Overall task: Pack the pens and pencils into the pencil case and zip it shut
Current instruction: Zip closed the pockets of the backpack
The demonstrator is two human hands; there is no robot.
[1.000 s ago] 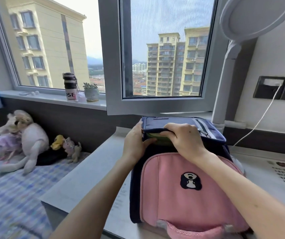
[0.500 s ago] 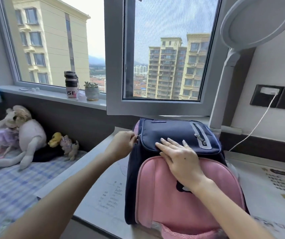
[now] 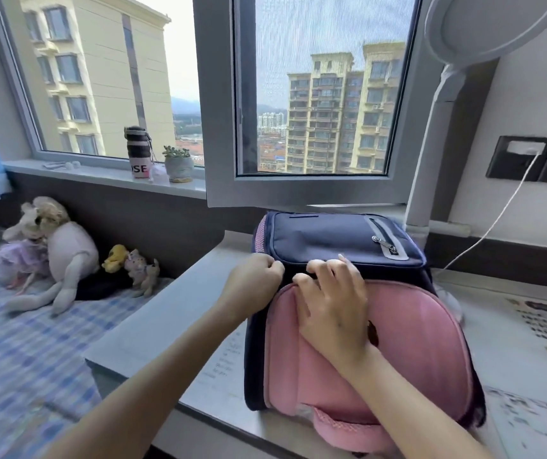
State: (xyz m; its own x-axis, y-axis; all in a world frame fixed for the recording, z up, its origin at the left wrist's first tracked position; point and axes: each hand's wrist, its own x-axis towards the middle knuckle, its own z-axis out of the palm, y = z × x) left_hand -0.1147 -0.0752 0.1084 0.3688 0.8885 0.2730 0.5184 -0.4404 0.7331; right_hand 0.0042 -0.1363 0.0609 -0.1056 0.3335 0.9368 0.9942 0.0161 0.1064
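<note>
A pink and navy backpack [image 3: 414,342] stands on the desk [image 3: 172,326] with its navy top flap [image 3: 331,236] lying flat and shut. At the flap's front left corner, my left hand [image 3: 252,283] is pinched closed on the zip line; the pull is hidden in its fingers. My right hand [image 3: 331,303] lies flat on the pink front, fingers spread up to the seam, holding nothing. No pens, pencils or pencil case are in view.
An open window sash [image 3: 219,127] juts in just behind the backpack. A white lamp post [image 3: 431,160] and a charging cable [image 3: 497,220] stand to the right. Printed sheets [image 3: 536,342] cover the desk's right side. Plush toys [image 3: 63,253] lie on the bed at left.
The navy flap, held up a second ago, now lies shut. My left hand has moved along the zip line to the front corner. My right hand went from gripping the flap to pressing the pink front.
</note>
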